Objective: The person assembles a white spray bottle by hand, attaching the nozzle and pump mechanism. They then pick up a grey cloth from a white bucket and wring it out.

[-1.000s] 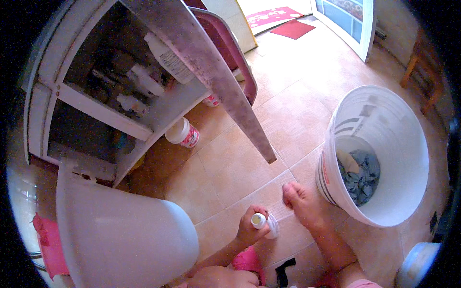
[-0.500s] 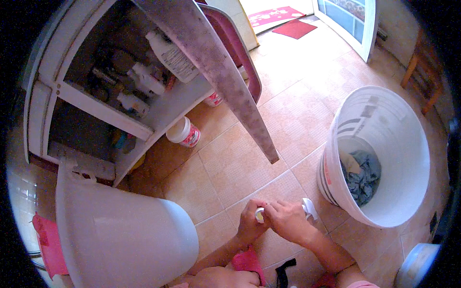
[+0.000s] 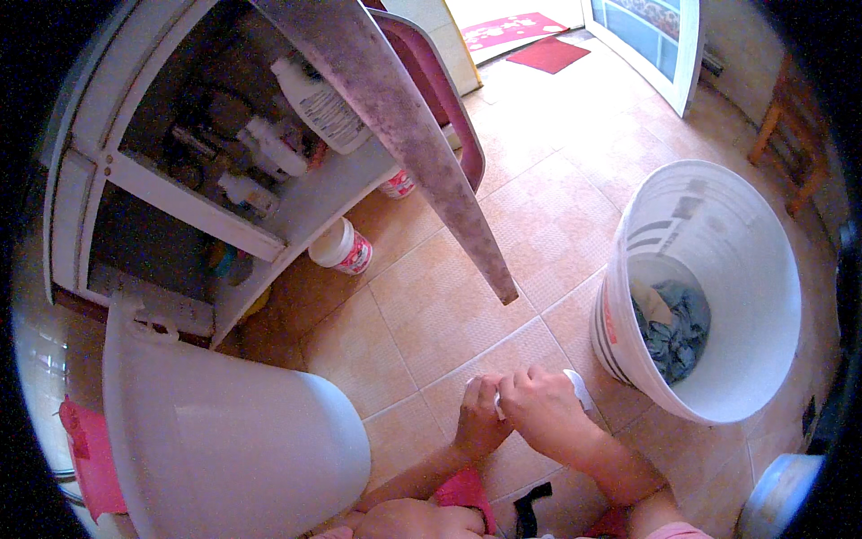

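Observation:
My right hand (image 3: 546,409) is closed around a white plastic bottle (image 3: 577,390), whose end sticks out past the knuckles. Most of the bottle is hidden under the fingers. My left hand (image 3: 482,420) meets it at the fingertips, its fingers curled around a small white round piece (image 3: 498,404). Whether that piece is a cap or the bottle's neck, I cannot tell. Both hands are held over the tiled floor, between a large white tub lying tilted at the left (image 3: 242,431) and a white bucket (image 3: 732,341) at the right.
Dark grey cloth (image 3: 675,337) lies in the bucket. An open cabinet (image 3: 202,209) at the left holds several white bottles; its door (image 3: 422,144) juts over the floor. A small white-and-red tub (image 3: 341,247) stands beneath. Farther back are a red mat (image 3: 549,54) and a door (image 3: 642,45).
My right hand has turned over a little, its knuckles higher. The yellowish inside of the small white round piece no longer shows. The left hand stays almost in place.

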Demonstrator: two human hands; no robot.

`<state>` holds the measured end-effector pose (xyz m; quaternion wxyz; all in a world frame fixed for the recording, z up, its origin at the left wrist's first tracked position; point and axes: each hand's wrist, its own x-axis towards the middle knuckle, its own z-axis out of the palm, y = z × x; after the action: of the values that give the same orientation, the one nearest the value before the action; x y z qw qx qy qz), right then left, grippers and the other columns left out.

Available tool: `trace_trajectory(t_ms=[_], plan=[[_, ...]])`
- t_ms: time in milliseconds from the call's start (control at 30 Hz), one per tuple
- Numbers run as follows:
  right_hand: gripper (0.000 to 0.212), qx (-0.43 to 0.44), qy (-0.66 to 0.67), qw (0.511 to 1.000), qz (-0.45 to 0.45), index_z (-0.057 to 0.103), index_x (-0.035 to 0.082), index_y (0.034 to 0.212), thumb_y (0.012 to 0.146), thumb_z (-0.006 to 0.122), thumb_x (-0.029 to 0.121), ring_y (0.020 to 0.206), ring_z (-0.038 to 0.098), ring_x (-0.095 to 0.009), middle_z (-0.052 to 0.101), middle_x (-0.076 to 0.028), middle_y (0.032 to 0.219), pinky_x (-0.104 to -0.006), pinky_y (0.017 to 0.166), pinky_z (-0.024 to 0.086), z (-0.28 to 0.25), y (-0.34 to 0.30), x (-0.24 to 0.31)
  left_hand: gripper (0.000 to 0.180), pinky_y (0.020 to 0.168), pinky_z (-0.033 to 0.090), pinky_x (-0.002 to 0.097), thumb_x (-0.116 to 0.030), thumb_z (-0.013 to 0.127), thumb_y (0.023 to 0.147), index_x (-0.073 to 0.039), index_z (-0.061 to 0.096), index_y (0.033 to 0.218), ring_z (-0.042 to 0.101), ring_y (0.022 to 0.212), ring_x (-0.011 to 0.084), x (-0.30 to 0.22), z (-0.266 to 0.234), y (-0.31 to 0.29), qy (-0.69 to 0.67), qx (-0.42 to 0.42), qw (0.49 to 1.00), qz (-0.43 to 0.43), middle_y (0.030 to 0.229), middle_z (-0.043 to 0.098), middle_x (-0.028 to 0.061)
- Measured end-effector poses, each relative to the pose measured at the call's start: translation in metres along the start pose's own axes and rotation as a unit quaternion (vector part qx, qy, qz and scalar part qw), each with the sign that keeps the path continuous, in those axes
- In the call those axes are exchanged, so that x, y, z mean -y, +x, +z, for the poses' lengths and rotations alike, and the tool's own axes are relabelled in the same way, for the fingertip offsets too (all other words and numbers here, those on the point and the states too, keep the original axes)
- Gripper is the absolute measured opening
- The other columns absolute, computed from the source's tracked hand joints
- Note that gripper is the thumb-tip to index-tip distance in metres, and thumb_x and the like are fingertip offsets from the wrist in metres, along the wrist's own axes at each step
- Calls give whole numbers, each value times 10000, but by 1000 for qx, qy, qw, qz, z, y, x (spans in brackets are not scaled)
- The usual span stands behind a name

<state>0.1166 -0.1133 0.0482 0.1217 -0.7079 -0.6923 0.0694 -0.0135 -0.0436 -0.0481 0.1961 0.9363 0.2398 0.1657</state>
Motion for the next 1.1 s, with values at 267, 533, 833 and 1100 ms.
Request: trace_trajectory(t_ms=[267, 533, 833, 1100], plan=[[185, -14, 16, 999, -26, 540, 20, 843, 679, 577, 98, 580, 606, -214, 593, -72, 675, -287, 512, 472, 9, -5, 3, 301, 707, 440, 416, -140, 661, 710, -31, 472, 917, 525, 825, 334, -1, 0, 0, -23, -56, 998, -26, 886, 525, 150], [229, -60, 20, 997, -41, 532, 58, 904, 697, 589, 139, 673, 598, -192, 555, -34, 706, -319, 500, 461, 12, -5, -8, 445, 706, 445, 412, -158, 745, 639, -49, 455, 958, 529, 821, 344, -11, -16, 6, -114, -58, 989, -69, 882, 534, 143], [125, -69, 233, 970, -30, 554, 76, 822, 735, 608, 148, 622, 600, -254, 591, -77, 668, -365, 517, 452, 33, -6, -27, 467, 731, 453, 414, -240, 760, 656, -65, 477, 984, 554, 834, 342, -13, -15, 1, -136, -58, 985, -92, 920, 551, 141], [151, -102, 340, 933, 51, 573, 66, 831, 756, 655, 168, 590, 590, -243, 597, -83, 699, -352, 544, 462, 25, -8, -22, 437, 697, 450, 419, -135, 736, 642, -39, 457, 965, 536, 817, 344, -11, -22, 4, -131, -53, 984, -106, 891, 530, 153]])
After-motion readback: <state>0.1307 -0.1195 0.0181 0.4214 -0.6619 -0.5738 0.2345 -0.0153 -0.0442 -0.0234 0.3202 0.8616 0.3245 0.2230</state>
